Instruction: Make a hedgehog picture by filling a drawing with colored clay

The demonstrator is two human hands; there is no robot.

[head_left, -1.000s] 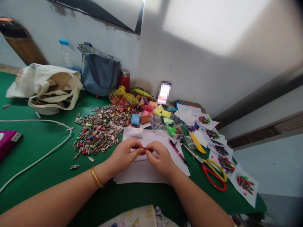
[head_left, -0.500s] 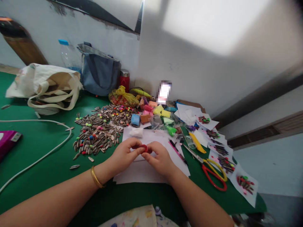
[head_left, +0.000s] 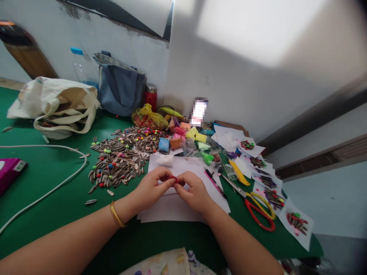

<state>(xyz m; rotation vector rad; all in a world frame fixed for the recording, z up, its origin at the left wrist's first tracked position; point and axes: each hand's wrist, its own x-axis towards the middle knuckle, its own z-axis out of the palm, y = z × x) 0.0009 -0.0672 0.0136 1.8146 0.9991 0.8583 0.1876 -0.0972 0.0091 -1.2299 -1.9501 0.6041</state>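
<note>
A small flattened piece of red modelling clay (head_left: 173,178) is pinched between both hands above the white paper (head_left: 183,212). My left hand (head_left: 151,188), with a gold bangle at the wrist, grips its left side with thumb and fingers. My right hand (head_left: 194,191) holds the right edge the same way, and the fingertips partly cover the clay. Just behind the hands a white packet (head_left: 165,160) rests on the paper. Left of it spreads a heap of striped sunflower seeds (head_left: 120,168) mixed with coloured beads or clay bits.
Coloured clay packs (head_left: 175,143) lie behind the paper. To the right are pens (head_left: 215,183), scissors (head_left: 243,194), a yellow cutter (head_left: 239,172) and several paper sheets with seed pieces (head_left: 296,225). Bags (head_left: 122,89), a white cable (head_left: 61,181) and a phone (head_left: 198,111) stand or lie around.
The fingers have shifted slightly on the red clay, and it now shows as a thinner strip, tilted flatter than before. Both hands stay in nearly the same place.
</note>
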